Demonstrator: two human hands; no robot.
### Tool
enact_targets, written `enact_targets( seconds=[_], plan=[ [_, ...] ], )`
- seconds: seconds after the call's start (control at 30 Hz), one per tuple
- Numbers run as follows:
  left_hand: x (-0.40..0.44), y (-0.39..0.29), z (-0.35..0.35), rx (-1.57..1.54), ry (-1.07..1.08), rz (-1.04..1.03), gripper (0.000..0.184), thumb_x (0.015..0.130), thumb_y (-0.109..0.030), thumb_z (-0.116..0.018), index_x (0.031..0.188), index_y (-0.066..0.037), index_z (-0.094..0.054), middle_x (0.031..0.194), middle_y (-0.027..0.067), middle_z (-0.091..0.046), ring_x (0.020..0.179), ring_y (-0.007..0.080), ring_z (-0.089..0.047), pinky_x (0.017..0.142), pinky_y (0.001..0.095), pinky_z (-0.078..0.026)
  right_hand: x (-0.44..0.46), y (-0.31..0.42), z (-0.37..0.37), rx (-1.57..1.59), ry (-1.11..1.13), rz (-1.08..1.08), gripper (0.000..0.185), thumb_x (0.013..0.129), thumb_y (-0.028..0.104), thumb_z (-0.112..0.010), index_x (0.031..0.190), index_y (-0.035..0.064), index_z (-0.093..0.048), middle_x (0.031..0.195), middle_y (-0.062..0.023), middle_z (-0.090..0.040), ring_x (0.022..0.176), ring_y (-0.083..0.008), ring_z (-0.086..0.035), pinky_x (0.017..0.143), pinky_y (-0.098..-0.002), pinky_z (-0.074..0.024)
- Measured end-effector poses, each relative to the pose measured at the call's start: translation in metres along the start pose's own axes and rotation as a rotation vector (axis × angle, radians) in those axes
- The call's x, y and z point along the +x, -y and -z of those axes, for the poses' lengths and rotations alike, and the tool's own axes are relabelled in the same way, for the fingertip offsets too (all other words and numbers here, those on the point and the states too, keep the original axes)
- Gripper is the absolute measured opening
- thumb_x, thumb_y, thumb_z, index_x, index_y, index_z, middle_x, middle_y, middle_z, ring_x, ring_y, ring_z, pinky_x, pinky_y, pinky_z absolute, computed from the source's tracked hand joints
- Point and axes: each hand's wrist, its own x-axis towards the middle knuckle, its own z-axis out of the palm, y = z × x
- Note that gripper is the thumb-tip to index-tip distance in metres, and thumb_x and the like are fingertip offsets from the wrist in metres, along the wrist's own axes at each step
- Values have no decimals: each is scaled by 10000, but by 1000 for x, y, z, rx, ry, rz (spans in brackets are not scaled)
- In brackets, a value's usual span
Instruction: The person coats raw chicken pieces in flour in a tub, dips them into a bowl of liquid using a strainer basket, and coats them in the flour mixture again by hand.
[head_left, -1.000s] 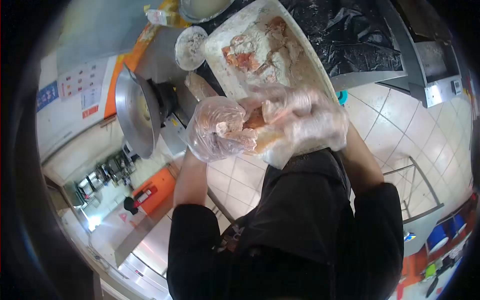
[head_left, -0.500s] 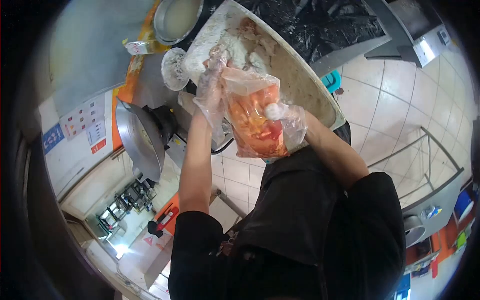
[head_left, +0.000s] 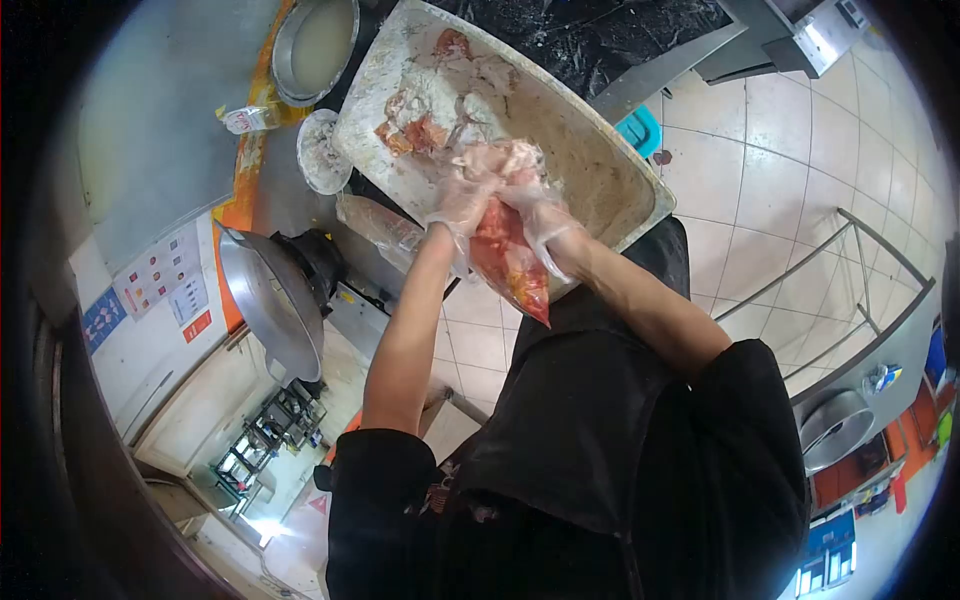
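A clear plastic bag (head_left: pixel 508 262) of reddish meat hangs over the near edge of a floury tub (head_left: pixel 612 185). My left hand (head_left: pixel 466 203), in a clear plastic glove, grips the bag's upper left side. On the upper right side, my right hand (head_left: pixel 535 208), gloved too, is closed on the bag. The bag's lower corner points down toward the dark apron. Pieces of floured meat (head_left: pixel 415 133) lie in white flour in the tub's left part. Pale floured pieces (head_left: pixel 500 158) show just beyond my fingers; whether they touch the bag is unclear.
A bowl of cloudy liquid (head_left: pixel 318 45), a small bowl of flour (head_left: pixel 324 152) and a yellow packet (head_left: pixel 250 119) stand left of the tub. A large metal wok (head_left: pixel 270 300) sits at the left. A turquoise object (head_left: pixel 638 130) is beyond the tub's right edge.
The bag came upright into view between my hands, then narrowed and tilted as both hands gathered its upper part. The tub and surroundings have shifted left in view.
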Motion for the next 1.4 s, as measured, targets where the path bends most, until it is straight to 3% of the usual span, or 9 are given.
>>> enact_targets(
  seconds=[0.1,0.3,0.37,0.47,0.67,0.9,1.1,1.2,1.4],
  plan=[
    [3,14,17,-265,52,17,289,851,-119,-522,1123,-27,-560,1082,60,-599,939,166,-580,814,296,-474,-19,32,-8,100,80,-190,361,891,108,-513,1234,-4,-494,1136,-106,-578,992,-186,-576,817,-325,-496],
    [-45,-28,16,-632,99,249,334,879,-207,-447,1133,-6,-531,1028,80,-600,861,155,-588,746,302,-490,-23,8,-15,-989,-208,286,186,852,134,-541,848,-33,-622,797,-62,-615,667,-150,-523,572,-346,-437],
    [-42,3,33,-670,574,115,337,886,-256,-477,1141,-41,-528,1024,56,-584,870,146,-571,772,293,-475,-36,17,-34,-970,-169,337,202,858,150,-530,813,-25,-619,734,-67,-611,658,-145,-523,575,-349,-427],
    [-69,-22,-5,-372,-54,-12,367,892,-274,-559,1175,-51,-495,1074,20,-532,936,106,-516,823,240,-431,-39,11,-38,-825,-240,428,187,856,151,-541,831,-14,-625,761,-73,-620,664,-138,-527,577,-341,-437],
    [-68,-5,-11,-367,-225,26,305,903,-114,-520,1196,-33,-489,1076,33,-544,925,119,-528,758,272,-464,-46,0,-38,-923,-171,626,255,837,176,-619,1019,2,-578,849,-61,-608,752,-147,-547,670,-313,-463],
    [-62,-19,18,485,-458,11,260,796,-21,-434,954,35,-633,890,72,-645,788,188,-605,678,331,-477,-68,27,-63,-978,-116,87,553,632,345,-799,1043,30,-602,926,-103,-634,823,-169,-580,747,-316,-471],
    [-72,-75,9,-835,-318,90,228,890,-62,-488,1088,-2,-583,975,87,-635,800,199,-628,716,296,-528,-59,32,-51,-1505,-23,694,780,558,356,-853,1179,24,-516,1112,-87,-575,995,-184,-542,887,-342,-432],
    [-63,-80,3,-834,-325,113,305,935,-163,-423,1204,-43,-502,1116,89,-577,964,204,-581,827,324,-495,-60,41,-46,-749,283,85,902,558,394,-858,1266,30,-435,1200,-92,-524,1083,-199,-504,963,-329,-393],
    [-63,-70,-15,-786,-205,154,546,933,-463,-409,1289,-50,-423,1209,107,-533,1057,227,-557,891,377,-482,-66,39,-53,-802,68,39,772,626,325,-834,1227,2,-473,1135,-82,-570,1038,-159,-523,914,-318,-424]
  ],
)
